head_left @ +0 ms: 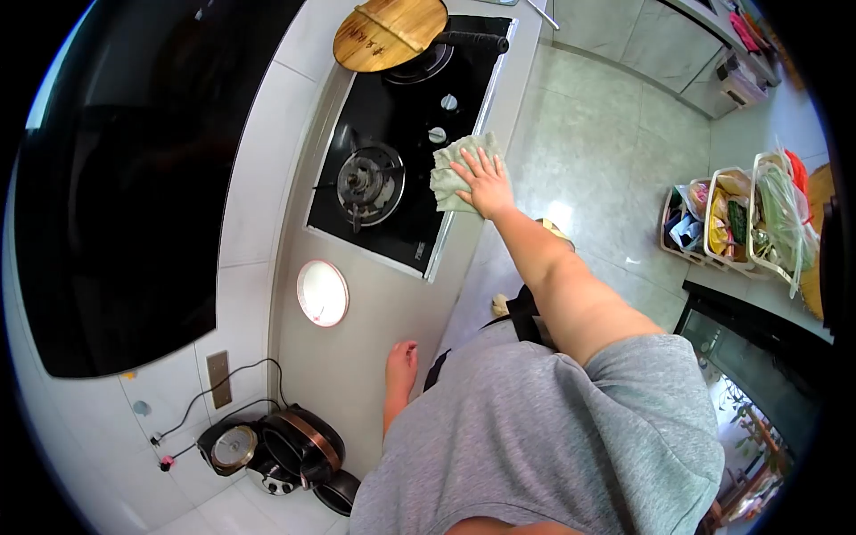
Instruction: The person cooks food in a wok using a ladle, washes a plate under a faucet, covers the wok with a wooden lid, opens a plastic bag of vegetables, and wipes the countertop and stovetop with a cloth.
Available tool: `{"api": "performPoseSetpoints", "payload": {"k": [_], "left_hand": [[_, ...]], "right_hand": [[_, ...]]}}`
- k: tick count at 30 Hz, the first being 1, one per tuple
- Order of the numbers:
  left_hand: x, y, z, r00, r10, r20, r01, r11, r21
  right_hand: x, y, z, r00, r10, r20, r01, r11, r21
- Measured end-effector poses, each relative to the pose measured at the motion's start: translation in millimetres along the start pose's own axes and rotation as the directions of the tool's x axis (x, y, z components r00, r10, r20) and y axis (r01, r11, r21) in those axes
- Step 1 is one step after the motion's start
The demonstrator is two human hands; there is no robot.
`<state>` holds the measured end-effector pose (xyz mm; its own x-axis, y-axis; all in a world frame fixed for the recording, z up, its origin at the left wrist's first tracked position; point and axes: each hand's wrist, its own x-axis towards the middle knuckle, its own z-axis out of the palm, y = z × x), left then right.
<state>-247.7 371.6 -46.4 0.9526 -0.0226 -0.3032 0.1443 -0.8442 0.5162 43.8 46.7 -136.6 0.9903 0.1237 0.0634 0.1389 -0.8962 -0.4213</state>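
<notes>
My right hand (486,183) lies flat with its fingers spread on a pale green-grey cloth (446,183). The cloth rests over the front edge of a black gas stove (415,209), beside the control knobs (437,135). My left hand (402,361) is near the counter's front edge, its fingers curled in and nothing visible in them. A round white dish with a pink rim (323,293) sits on the grey counter (357,339), between the stove and the wall corner.
A wooden lid (390,36) covers a long-handled pan on the far burner. Black appliances (303,444) with cords stand at the lower left. A dark glossy panel (152,178) overhangs at the left. Baskets of groceries (731,218) stand at the right.
</notes>
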Motion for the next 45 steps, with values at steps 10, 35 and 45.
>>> {"api": "performPoseSetpoints", "payload": {"k": [10,35,45], "left_hand": [[97.6,115.8,29.2,0.983,-0.182,0.01,0.182,0.983,-0.029],[57.4,180.0,65.6,0.947,-0.317,-0.042,0.314,0.946,-0.076],[50.7,128.3,68.6,0.95,-0.302,-0.076,0.285,0.942,-0.18]], "right_hand": [[127.6,126.9,-38.0,0.994,0.06,-0.087,-0.061,0.998,-0.01],[273.9,236.0,-71.4,0.995,0.093,0.021,-0.09,0.988,-0.128],[88.7,77.5,-26.3,0.964,-0.201,0.173,0.214,0.975,-0.061]]}}
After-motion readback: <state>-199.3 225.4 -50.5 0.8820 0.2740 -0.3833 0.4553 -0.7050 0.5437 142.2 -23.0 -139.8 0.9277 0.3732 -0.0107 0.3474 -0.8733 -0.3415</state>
